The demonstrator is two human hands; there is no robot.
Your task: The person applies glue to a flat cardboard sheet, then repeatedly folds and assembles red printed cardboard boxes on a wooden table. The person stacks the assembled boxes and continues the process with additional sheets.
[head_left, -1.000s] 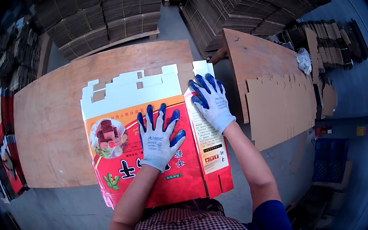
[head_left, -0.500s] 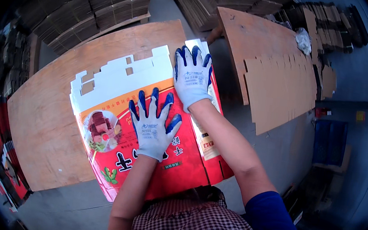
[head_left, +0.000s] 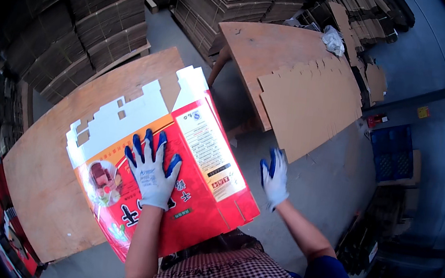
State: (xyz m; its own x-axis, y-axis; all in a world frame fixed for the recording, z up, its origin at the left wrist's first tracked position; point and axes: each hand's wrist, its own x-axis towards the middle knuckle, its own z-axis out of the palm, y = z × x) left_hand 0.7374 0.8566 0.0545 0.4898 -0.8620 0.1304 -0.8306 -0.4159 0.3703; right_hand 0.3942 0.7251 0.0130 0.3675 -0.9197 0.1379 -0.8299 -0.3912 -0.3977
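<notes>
A flat printed cardboard box blank (head_left: 191, 220), red with an orange band and white cut flaps along its far side, lies on the wooden table before me. My left hand (head_left: 153, 175), in a white glove with blue fingertips, rests flat on its red face with the fingers spread. Off to the right of the blank, over the floor, hangs my right hand (head_left: 275, 179) in the same kind of glove. It touches nothing, and its fingers are stretched out. The narrow side panel of the blank, with its white text label (head_left: 207, 151), is uncovered.
My wooden table (head_left: 36, 183) extends left past the blank. A second wooden table (head_left: 266, 48) at the far right bears plain brown cardboard sheets (head_left: 308, 105). Bundled cardboard stacks (head_left: 109, 22) stand behind. A blue plastic pallet (head_left: 392, 158) is on the right, red printed cardboard (head_left: 20, 226) on the left.
My right hand has lifted off the blank's right side and moved right and nearer me, baring the side panel. My left hand stays flat on the red face. The whole view has shifted.
</notes>
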